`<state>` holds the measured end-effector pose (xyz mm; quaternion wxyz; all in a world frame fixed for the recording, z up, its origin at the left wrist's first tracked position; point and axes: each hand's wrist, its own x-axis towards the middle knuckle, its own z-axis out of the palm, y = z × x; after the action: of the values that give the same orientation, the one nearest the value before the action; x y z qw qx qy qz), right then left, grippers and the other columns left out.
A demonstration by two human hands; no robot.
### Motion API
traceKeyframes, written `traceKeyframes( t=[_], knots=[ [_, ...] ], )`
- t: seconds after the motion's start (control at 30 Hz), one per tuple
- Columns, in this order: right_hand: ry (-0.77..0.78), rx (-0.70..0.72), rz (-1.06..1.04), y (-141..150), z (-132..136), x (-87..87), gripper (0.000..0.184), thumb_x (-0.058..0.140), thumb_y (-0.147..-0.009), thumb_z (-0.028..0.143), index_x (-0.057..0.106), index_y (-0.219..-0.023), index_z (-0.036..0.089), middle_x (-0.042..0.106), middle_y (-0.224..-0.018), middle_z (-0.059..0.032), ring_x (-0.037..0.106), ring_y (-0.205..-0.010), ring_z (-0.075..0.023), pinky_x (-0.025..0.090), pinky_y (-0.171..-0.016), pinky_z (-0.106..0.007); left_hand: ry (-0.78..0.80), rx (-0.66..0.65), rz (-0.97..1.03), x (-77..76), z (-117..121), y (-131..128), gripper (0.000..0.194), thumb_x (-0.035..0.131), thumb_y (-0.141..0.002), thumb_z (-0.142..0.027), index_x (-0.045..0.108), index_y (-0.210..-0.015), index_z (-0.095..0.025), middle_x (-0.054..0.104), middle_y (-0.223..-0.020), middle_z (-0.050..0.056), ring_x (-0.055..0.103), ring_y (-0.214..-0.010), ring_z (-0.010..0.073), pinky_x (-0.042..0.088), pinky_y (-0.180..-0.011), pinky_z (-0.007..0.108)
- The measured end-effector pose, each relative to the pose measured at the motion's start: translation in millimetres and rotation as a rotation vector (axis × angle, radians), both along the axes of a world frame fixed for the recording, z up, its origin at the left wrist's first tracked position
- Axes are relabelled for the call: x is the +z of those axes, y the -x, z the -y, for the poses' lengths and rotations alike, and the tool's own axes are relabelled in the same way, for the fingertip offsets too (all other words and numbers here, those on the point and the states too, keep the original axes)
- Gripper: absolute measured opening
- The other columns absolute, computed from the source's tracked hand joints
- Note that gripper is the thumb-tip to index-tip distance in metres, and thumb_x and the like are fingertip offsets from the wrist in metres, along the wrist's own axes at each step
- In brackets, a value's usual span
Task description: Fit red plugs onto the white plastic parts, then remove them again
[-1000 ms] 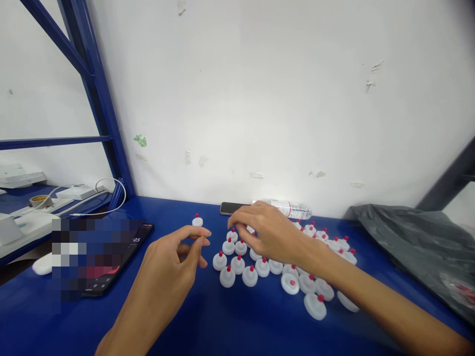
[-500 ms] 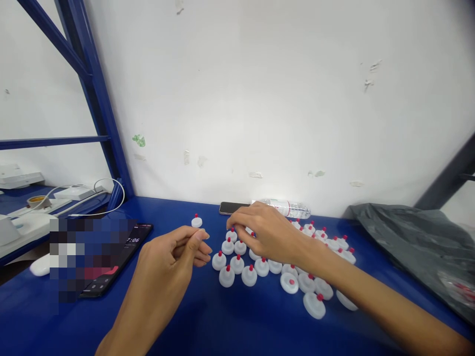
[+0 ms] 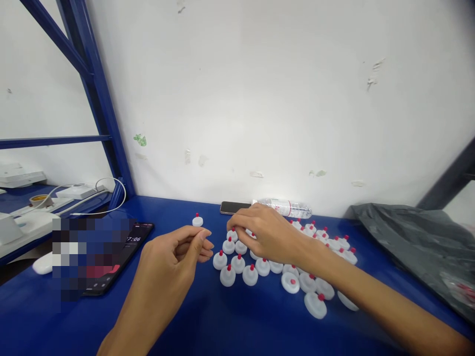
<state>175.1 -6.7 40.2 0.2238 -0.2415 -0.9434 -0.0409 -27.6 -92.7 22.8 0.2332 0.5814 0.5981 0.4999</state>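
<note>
The right hand point(image 3: 256, 232) hides some of the white pieces with red tips point(image 3: 227, 276); its own fingertips are turned away, so I cannot tell whether they hold something. Where the thumb and finger of the left hand point(image 3: 176, 254) meet, anything between them is too small to see. The right forearm point(image 3: 334, 272) partly covers a piece below it and is cut at the lower right. To the left of the left hand, pixel blocks point(image 3: 89, 252) cover part of the black phone point(image 3: 139, 233). Behind the right hand, the label on the bottle point(image 3: 284, 207) is unreadable. Far right of this hand, the dark bag point(image 3: 401, 247) is cut by the edge.
</note>
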Motion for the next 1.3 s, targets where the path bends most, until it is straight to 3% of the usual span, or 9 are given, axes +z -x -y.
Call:
traceKeyframes(
  t=[0.13, 0.3, 0.5, 1.1, 1.3],
  knots=[
    [-0.003, -0.001, 0.004, -0.2, 0.0, -0.1, 0.022, 0.050, -0.094, 0.010, 0.069, -0.101, 0.018, 0.073, -0.089, -0.0020, 0.060, -0.073, -0.0147, 0.039, -0.078, -0.032, 0.003, -0.023, 0.005, 0.2, -0.7, 0.0, 0.034, 0.063, -0.084, -0.050, 0.075, -0.092, -0.019, 0.078, -0.078, 0.004, 0.076, -0.073, 0.0223, 0.065, -0.071, 0.033],
    [-0.005, 0.001, 0.013, -0.4, -0.4, 0.0, 0.022, 0.050, -0.094, 0.010, 0.069, -0.103, 0.018, 0.073, -0.086, -0.0011, 0.060, -0.072, -0.0141, 0.039, -0.078, -0.033, -0.104, -0.086, -0.029, -3.1, -3.5, 2.6, 0.030, 0.069, -0.081, -0.038, 0.072, -0.107, -0.023, 0.078, -0.096, 0.003, 0.075, -0.089, 0.0218, 0.063, -0.081, 0.032],
    [-0.006, 0.001, 0.014, -0.6, -0.6, -0.3, 0.023, 0.049, -0.095, 0.011, 0.069, -0.104, 0.018, 0.073, -0.087, -0.0017, 0.061, -0.073, -0.0145, 0.039, -0.078, -0.033, -0.149, -0.079, -0.105, -5.8, -2.8, 3.4, 0.028, 0.063, -0.083, -0.027, 0.070, -0.110, -0.028, 0.075, -0.106, 0.002, 0.071, -0.099, 0.0199, 0.060, -0.082, 0.029],
    [-0.019, 0.001, 0.018, -0.5, -0.5, 1.5, 0.022, 0.050, -0.094, 0.011, 0.069, -0.102, 0.018, 0.072, -0.083, -0.0009, 0.057, -0.068, -0.0138, 0.039, -0.075, -0.032, -0.090, -0.137, -0.093, -5.6, -3.3, 5.5, 0.029, 0.054, -0.088, -0.031, 0.067, -0.113, -0.027, 0.075, -0.116, 0.004, 0.073, -0.106, 0.0219, 0.059, -0.091, 0.029],
    [-0.050, -0.029, 0.044, -5.3, -2.1, 8.8, 0.025, 0.049, -0.094, 0.010, 0.070, -0.105, 0.018, 0.075, -0.093, -0.0032, 0.062, -0.074, -0.0152, 0.043, -0.080, -0.035, -0.121, -0.123, -0.129, -3.3, -4.2, 5.0, 0.027, 0.051, -0.089, -0.028, 0.069, -0.109, -0.028, 0.076, -0.112, 0.001, 0.073, -0.105, 0.0204, 0.057, -0.093, 0.029]
  ],
)
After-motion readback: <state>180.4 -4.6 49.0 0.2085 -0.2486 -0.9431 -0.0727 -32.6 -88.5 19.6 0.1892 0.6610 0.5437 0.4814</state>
